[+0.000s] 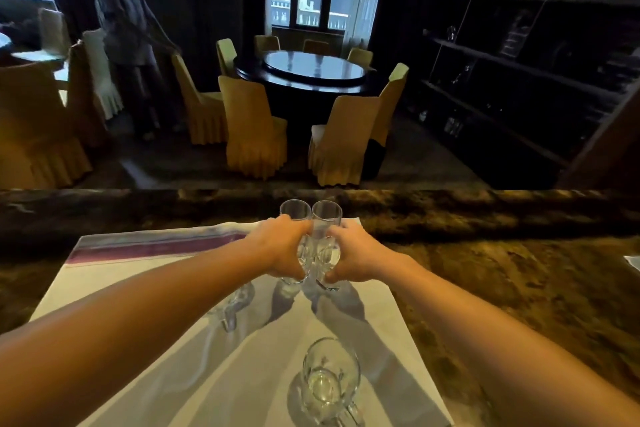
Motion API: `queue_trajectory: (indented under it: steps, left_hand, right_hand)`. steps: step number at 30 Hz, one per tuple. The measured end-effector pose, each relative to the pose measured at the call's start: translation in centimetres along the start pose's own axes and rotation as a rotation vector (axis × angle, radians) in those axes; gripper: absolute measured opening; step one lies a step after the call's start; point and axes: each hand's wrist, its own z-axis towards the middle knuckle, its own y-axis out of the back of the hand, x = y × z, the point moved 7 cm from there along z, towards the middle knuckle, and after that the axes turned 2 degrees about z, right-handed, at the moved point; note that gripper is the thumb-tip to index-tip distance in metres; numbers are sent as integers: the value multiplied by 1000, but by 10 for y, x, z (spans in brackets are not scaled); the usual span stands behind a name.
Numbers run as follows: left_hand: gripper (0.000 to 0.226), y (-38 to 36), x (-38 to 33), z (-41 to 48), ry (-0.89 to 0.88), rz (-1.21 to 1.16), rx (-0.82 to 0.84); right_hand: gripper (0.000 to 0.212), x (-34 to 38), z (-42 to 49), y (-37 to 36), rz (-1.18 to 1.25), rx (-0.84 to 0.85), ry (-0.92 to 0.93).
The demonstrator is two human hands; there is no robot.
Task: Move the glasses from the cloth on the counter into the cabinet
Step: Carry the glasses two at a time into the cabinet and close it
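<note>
A white cloth (pixel 346 329) with a purple stripe lies on the dark marble counter (pixel 502 274). Two tall clear glasses stand side by side at its far edge. My left hand (pixel 282 251) is wrapped around the left glass (pixel 295 212). My right hand (pixel 356 255) grips the right glass (pixel 327 215). Both glass bases sit at or just above the cloth; I cannot tell which. A glass mug (pixel 329 380) with a handle stands near the front of the cloth. Another glass (pixel 230 308) is half hidden under my left forearm.
Beyond the counter's far edge lies a dining room with a round dark table (pixel 311 74) and yellow-covered chairs (pixel 254 128). Dark open shelves (pixel 526 62) holding small glassware line the right wall. A person (pixel 130 31) stands at the back left.
</note>
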Motion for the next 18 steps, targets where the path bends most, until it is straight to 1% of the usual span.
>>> queue_trajectory:
  steps: [4,8,10,14,15,18]
  left_hand:
    - [67,-9,-1,-1,-17,-44,-56]
    - [63,-24,6,0,55,-161,-53]
    - [62,-24,9,0,77,-191,-77]
    - [66,-26,14,0,101,-228,-102]
    - [68,-27,15,-1,107,-225,-101]
    - [71,-29,18,-1,114,-220,-89]
  right_hand:
    - [84,-11,3,-15,-4,-32,-27]
    - [80,-9,5,-19,11,-92,-7]
    - [74,-12,3,-17,100,-149,-44]
    - [55,-19,-3,-17,168,-238,-51]
    - [53,-23,-4,-19,177,-247,-79]
    - [61,-34,-5,-26,190,-246,-169]
